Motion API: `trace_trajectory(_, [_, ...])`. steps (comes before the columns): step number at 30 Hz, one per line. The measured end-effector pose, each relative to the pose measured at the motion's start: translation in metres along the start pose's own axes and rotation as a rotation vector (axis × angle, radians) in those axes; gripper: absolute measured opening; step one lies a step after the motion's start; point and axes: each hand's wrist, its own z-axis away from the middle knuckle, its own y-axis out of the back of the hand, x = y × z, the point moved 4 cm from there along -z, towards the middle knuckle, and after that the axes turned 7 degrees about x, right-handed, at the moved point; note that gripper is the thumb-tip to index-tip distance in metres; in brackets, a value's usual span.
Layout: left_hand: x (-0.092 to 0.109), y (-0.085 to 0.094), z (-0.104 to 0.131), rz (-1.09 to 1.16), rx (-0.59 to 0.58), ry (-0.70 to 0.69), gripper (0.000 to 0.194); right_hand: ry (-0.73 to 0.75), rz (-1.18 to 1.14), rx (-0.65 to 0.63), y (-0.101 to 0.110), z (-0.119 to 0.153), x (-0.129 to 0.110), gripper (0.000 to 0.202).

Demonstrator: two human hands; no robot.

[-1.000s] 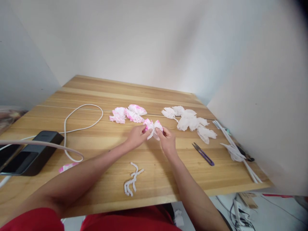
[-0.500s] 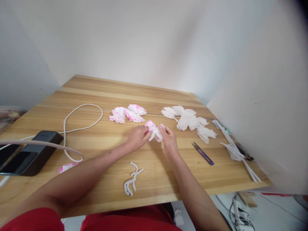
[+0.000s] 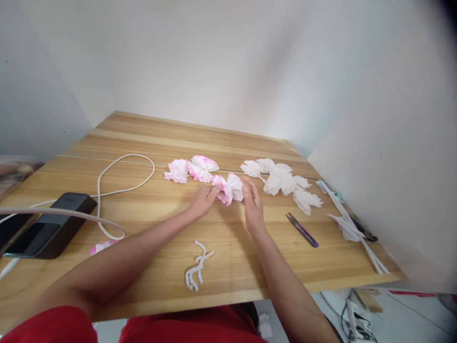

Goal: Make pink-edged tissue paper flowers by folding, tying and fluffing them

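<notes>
Between my two hands is a white tissue paper flower [image 3: 231, 188] with pink edges, spread like a bow and gathered at its middle. My left hand [image 3: 203, 201] pinches its left side between thumb and fingers. At the right side, my right hand [image 3: 253, 202] has its fingers closed on the paper's edge. Just beyond lie finished-looking pink-edged paper flowers [image 3: 203, 167], and to the right a group of plain white paper bunches [image 3: 280, 177]. Several short white twisted strips [image 3: 198, 267] lie nearer me on the wooden table [image 3: 150, 281].
Purple-handled thread snips [image 3: 302, 230] lie right of my hands. White sticks [image 3: 371, 252] line the right edge. At left are a dark device [image 3: 73, 214], a white cable [image 3: 98, 195] and a pink-edged paper piece [image 3: 103, 247]. Walls stand behind and at right.
Both hands have shifted slightly up with the flower. Its paper is now spread wider, with its gathered middle facing me. My right hand's fingers have straightened along its edge.
</notes>
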Motion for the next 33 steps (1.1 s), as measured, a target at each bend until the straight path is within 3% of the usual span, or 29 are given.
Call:
trace_trajectory(6, [0.0, -0.003, 0.001, -0.098, -0.065, -0.057, 0.039, 0.185, 0.278, -0.135, -0.005, 0.006, -0.004, 0.028])
trace_trajectory(10, [0.003, -0.003, 0.003, -0.237, -0.038, -0.067, 0.035, 0.258, 0.415, -0.076, -0.005, 0.006, -0.004, 0.027])
trace_trajectory(13, [0.005, -0.004, 0.005, -0.328, -0.041, -0.099, 0.034, 0.15, 0.366, -0.011, -0.002, 0.002, 0.003, 0.023])
trace_trajectory(17, [0.003, -0.002, 0.004, -0.295, -0.014, -0.094, 0.035, -0.154, -0.01, -0.003, -0.001, -0.002, 0.015, 0.027])
trace_trajectory(20, [0.002, -0.001, 0.004, -0.285, -0.003, -0.092, 0.036, -0.235, -0.121, -0.037, -0.003, -0.002, 0.015, 0.028])
trace_trajectory(25, [0.013, -0.005, 0.008, -0.542, -0.048, -0.332, 0.031, -0.019, 0.144, -0.02, -0.002, 0.0, 0.008, 0.028])
trace_trajectory(28, [0.018, -0.007, 0.012, -0.639, -0.055, -0.425, 0.032, 0.024, 0.185, 0.025, 0.0, 0.0, 0.009, 0.025])
trace_trajectory(33, [0.01, -0.003, 0.009, -0.474, -0.036, -0.219, 0.045, 0.018, 0.104, -0.004, -0.001, 0.001, 0.01, 0.029])
